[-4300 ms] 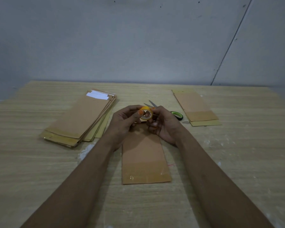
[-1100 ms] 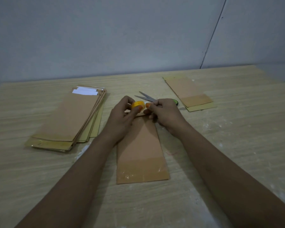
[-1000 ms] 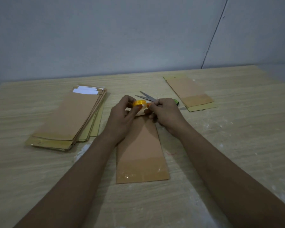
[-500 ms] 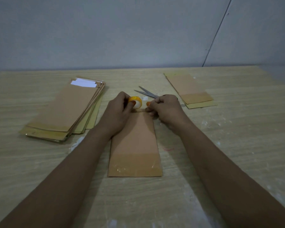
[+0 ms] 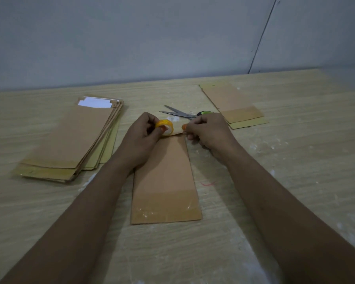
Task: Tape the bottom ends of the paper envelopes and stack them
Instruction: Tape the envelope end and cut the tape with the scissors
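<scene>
Left hand (image 5: pixel 140 138) grips the yellow tape roll (image 5: pixel 164 126) right at the far edge of the centre envelope (image 5: pixel 165 177); right hand (image 5: pixel 208 132) pinches what looks like the free tape end beside it, so the strip can run across that edge — tape itself too clear to confirm. Envelope lies flat on the table (image 5: pixel 295 181), long axis toward the person, leaving both hands free for the tape. Near end already shows glossy tape. Scissors (image 5: pixel 180 113) sit just behind the hands, likely for the cut. Big pile (image 5: pixel 74 140) left, small pile (image 5: pixel 234 105) right; can't tell which is the finished one.
</scene>
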A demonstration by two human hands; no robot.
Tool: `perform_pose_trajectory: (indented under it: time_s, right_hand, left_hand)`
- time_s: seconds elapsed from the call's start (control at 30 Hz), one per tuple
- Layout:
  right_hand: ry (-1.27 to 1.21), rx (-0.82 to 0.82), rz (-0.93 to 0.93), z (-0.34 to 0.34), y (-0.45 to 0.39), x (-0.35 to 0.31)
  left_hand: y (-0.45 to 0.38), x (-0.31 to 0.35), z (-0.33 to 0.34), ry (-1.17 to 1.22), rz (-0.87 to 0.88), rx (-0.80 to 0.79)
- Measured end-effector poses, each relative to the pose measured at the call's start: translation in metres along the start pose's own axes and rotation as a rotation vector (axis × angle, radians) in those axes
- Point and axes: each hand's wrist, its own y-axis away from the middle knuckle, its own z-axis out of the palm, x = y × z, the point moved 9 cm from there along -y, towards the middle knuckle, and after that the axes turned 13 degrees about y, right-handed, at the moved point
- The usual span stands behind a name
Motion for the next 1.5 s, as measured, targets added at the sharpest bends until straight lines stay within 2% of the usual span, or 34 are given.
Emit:
perform_pose_trajectory:
  time_s: [0.1,0.3,0.7,1.1,1.3,1.5]
  right_hand:
    - [-0.016,0.047,0.005,-0.001,-0.003,0.002]
    - [0.104,0.098,-0.095,0.000,-0.006,-0.002]
    - [0.272,0.209,-0.188,-0.002,0.002,-0.012]
    - [0.303,0.224,-0.194,-0.003,0.001,-0.013]
    - [0.311,0.230,-0.204,-0.003,0.004,-0.016]
    - [0.323,0.239,-0.200,-0.004,0.004,-0.016]
  left_hand:
    - [-0.001,-0.003,0.002,-0.023,-0.005,-0.019]
    - [-0.002,-0.003,0.005,-0.074,0.040,-0.061]
    - [0.000,0.004,0.004,-0.174,0.087,-0.059]
    - [0.001,0.001,0.006,-0.108,-0.051,-0.030]
    - [0.001,0.005,0.006,-0.206,0.027,-0.023]
    - [0.001,0.007,0.005,-0.199,0.044,-0.006]
